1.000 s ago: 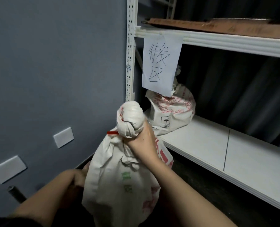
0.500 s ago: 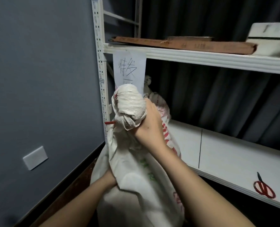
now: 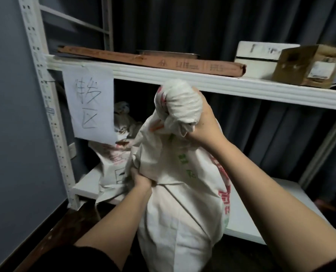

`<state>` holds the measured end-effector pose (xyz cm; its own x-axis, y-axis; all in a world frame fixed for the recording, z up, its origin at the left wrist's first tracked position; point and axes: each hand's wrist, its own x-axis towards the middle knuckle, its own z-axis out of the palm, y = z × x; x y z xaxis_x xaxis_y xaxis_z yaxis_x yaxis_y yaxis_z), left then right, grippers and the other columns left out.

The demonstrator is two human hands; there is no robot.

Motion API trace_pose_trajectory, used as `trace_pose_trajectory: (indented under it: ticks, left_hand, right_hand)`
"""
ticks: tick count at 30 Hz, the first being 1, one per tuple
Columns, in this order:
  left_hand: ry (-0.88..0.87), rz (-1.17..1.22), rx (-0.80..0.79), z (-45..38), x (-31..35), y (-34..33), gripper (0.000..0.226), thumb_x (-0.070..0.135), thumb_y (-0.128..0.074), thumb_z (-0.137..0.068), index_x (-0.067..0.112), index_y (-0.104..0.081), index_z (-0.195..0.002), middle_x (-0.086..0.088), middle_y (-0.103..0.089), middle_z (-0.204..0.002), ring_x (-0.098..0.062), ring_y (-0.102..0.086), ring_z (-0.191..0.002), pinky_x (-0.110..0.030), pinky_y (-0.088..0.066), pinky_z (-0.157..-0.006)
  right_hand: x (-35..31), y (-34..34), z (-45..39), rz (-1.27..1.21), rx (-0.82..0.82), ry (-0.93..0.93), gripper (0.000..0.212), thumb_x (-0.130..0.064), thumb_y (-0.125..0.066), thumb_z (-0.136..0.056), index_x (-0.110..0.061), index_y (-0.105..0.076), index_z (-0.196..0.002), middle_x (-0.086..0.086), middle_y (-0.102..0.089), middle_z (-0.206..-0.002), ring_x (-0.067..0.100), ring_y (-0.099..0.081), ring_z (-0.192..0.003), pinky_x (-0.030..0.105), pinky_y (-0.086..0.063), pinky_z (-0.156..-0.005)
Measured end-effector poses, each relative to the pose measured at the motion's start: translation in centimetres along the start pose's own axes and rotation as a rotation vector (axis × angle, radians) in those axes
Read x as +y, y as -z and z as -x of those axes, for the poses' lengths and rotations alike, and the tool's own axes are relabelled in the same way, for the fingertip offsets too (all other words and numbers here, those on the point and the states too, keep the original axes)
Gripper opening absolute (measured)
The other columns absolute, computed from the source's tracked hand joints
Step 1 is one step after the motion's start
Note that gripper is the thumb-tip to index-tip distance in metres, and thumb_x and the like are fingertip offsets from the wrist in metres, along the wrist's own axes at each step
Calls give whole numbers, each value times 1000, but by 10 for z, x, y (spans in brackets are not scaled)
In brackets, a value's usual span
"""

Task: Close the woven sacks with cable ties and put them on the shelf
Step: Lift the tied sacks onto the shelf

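A full white woven sack [image 3: 184,209] with red and green print hangs in front of the lower shelf [image 3: 241,218]. My right hand [image 3: 204,124] grips its bunched neck just under the twisted top, where a red cable tie [image 3: 156,127] sticks out to the left. My left hand [image 3: 141,178] clutches a fold of the sack's left side lower down. A second tied sack [image 3: 112,160] stands on the lower shelf at the far left, partly hidden behind the held one.
A paper sign [image 3: 90,103] with handwriting hangs from the upper shelf [image 3: 241,85], which carries a flat brown carton [image 3: 153,59], a white box [image 3: 259,54] and a cardboard box [image 3: 308,65]. The white upright [image 3: 47,107] stands left, by the grey wall.
The sack has been lifted higher and to the right, up to the level of the lower shelf. My left hand moved up its side. The view swung right along the shelves.
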<state>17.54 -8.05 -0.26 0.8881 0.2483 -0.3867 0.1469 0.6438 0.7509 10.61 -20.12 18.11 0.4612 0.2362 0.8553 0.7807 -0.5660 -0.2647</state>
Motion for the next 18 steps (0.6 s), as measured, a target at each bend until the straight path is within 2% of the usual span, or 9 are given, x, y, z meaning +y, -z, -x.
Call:
trace_pose_trajectory:
  ticks: [1, 3, 6, 7, 9, 11, 13, 15, 18]
  left_hand:
    - [11, 174, -40, -15, -5, -14, 40, 42, -28, -101, 19, -58, -88, -7, -58, -88, -23, -54, -80, -34, -46, -83]
    - [17, 324, -122, -41, -14, -36, 51, 47, -22, -100, 14, -58, -113, -10, -60, -114, -27, -53, -106, -35, -40, -99]
    - [-12, 304, -124, -77, -24, -68, 49, 38, -14, -103, 13, -57, -106, -16, -56, -126, -30, -41, -132, -32, -37, -103]
    - [-42, 251, -141, -89, -27, -75, 52, 36, -11, -103, 11, -56, -114, -17, -53, -131, -30, -37, -136, -29, -35, -105]
    - [-85, 177, -157, -108, -33, -85, 54, 31, -10, -104, 4, -40, -140, -18, -41, -145, -30, -40, -134, -21, -36, -96]
    - [-85, 11, -237, -133, -43, -93, 53, 32, -11, -105, 4, -35, -143, -14, -41, -146, -26, -53, -117, -17, -44, -83]
    - [-57, -105, -316, -156, -54, -87, 54, 45, -19, -102, 14, -44, -138, -8, -50, -137, -24, -54, -114, -31, -47, -91]
    - [-131, -281, -385, -178, -67, -73, 47, 45, -45, -93, 18, -50, -131, -6, -60, -127, -27, -55, -119, -43, -43, -104]
    - [-232, -661, -424, -192, -81, -51, 54, 15, -58, -87, 15, -42, -139, -3, -56, -131, -21, -51, -123, -32, -40, -102]
  right_hand:
    - [22, 0, -2, 8, -23, 65, 13, -16, -69, -73, -13, -60, -82, 2, -56, -81, 28, -51, -80, 40, -44, -73]
    - [63, -3, -5, 172, -48, 133, 24, -25, -64, -74, -34, -41, -77, -19, -37, -80, 7, -31, -72, 22, -29, -65]
    - [119, -16, -11, 263, -122, 208, 23, -23, -66, -79, -26, -47, -92, -7, -45, -87, 12, -39, -78, 23, -27, -72]
    - [139, -25, -9, 300, -141, 262, 18, -22, -64, -82, -20, -52, -94, -1, -51, -88, 18, -46, -79, 26, -31, -76]
    - [175, -42, -4, 354, -163, 341, 15, -24, -58, -87, -14, -55, -97, 8, -58, -93, 27, -53, -82, 35, -38, -86]
    - [212, -57, 6, 408, -214, 353, 17, -26, -55, -88, -14, -55, -101, 8, -59, -97, 28, -54, -87, 42, -38, -96]
    - [247, -70, 21, 439, -234, 318, 19, -25, -55, -88, -16, -54, -104, 7, -60, -99, 26, -55, -91, 44, -36, -102]
    - [272, -81, 37, 463, -241, 255, 18, -24, -56, -87, -17, -54, -103, 6, -60, -99, 26, -54, -92, 44, -37, -100]
    - [290, -94, 49, 449, -220, 108, 20, -25, -59, -85, -12, -60, -101, 4, -59, -102, 28, -55, -95, 41, -40, -90]
